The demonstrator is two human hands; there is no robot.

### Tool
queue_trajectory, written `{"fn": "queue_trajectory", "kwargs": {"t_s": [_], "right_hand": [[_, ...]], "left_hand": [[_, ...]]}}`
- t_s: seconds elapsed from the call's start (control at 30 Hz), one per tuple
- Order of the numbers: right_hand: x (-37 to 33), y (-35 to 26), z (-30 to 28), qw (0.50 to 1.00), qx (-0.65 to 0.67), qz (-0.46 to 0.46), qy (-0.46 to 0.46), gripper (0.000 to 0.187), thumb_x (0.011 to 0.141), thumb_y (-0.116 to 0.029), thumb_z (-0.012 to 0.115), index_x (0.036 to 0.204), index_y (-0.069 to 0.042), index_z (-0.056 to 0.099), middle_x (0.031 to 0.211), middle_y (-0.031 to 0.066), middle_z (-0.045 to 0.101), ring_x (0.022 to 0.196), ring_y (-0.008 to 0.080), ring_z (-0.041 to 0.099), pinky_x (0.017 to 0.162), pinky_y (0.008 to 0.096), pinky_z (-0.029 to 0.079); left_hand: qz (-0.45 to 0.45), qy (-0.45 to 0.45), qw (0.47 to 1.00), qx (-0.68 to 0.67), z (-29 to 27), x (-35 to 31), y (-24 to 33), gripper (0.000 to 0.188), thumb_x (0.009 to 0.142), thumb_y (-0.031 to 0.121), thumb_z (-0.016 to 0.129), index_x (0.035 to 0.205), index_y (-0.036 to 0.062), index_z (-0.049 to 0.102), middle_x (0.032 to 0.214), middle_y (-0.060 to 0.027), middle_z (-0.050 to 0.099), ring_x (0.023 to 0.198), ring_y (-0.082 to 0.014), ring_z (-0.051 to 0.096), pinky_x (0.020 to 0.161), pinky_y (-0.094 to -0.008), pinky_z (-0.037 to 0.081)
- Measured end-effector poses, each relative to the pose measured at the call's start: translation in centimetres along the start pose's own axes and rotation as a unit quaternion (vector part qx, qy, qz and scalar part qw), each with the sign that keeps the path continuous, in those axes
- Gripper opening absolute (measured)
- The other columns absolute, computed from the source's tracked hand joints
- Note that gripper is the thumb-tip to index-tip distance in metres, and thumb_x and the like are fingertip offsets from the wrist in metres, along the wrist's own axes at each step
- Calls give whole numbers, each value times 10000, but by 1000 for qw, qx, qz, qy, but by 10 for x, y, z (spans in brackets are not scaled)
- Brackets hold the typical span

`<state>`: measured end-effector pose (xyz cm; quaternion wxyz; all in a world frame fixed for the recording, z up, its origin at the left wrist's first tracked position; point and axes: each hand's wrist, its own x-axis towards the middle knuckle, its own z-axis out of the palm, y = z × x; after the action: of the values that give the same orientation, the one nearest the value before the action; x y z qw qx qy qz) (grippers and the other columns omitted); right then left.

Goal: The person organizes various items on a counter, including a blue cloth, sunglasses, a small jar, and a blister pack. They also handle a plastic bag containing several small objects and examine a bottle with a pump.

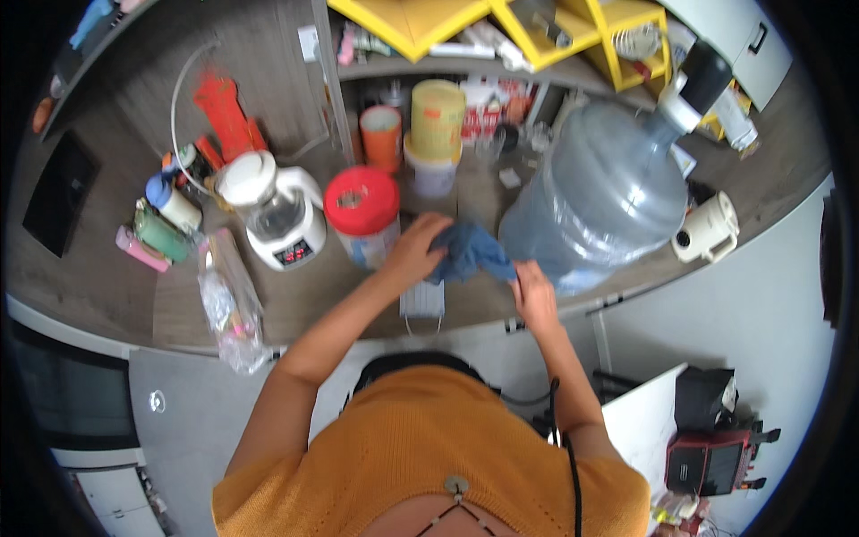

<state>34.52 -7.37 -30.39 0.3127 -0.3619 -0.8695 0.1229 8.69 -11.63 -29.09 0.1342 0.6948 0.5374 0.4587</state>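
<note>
A: What are the hands doing?
B: The left hand point(419, 248) is clamped on the left end of a crumpled blue cloth point(470, 251). The right hand point(535, 291) pinches the other end, thumb and fingers together.
A: And where is the cloth?
B: Stretched between both hands, over the table point(331, 306), near its front edge. A tub with a red lid point(361, 204) is just beside the left hand; the big clear water bottle point(595, 188) is beside the right.
A: Is it touching the table?
B: I can't tell from this angle. The pale face mask point(422, 302) lies below it, its upper end covered by the cloth and left hand.
A: Anything else hard to make out?
B: The left fingertips are blurred and partly lost in the folds, and the right palm is turned away. The upper arms run under orange sleeves point(259, 479).
</note>
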Motion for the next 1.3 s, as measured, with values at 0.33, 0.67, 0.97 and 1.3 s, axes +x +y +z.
{"fn": "queue_trajectory", "kwargs": {"t_s": [0.33,0.67,0.97,1.3], "right_hand": [[70,-97,-90,993,102,-65,3,319,771,-80,638,1077,-39,556,874,150,583,775,368,587,670,393,480],[146,-118,-69,955,216,-73,190,345,783,1,616,1118,-29,543,821,102,632,735,171,630,678,282,490],[255,-137,-66,957,38,-120,261,315,842,-130,576,1138,-26,542,925,182,606,786,376,612,692,427,497],[269,-145,-37,967,112,-22,229,278,841,-116,567,1083,19,589,909,152,649,760,273,645,684,358,508]], "left_hand": [[109,143,983,44,-87,65,87,468,676,-53,609,1122,78,553,1173,-121,492,1075,-322,518,880,-369,447],[143,361,908,157,-125,139,104,517,640,-29,709,1100,75,496,961,-116,461,816,-263,513,720,-323,447],[119,283,942,-133,-153,202,49,370,835,-92,468,1196,-26,415,1208,-130,491,1168,-203,499,938,-279,415],[90,412,906,41,-195,160,40,325,793,-76,487,1101,7,551,1021,-88,525,907,-159,543,799,-275,465]]}}
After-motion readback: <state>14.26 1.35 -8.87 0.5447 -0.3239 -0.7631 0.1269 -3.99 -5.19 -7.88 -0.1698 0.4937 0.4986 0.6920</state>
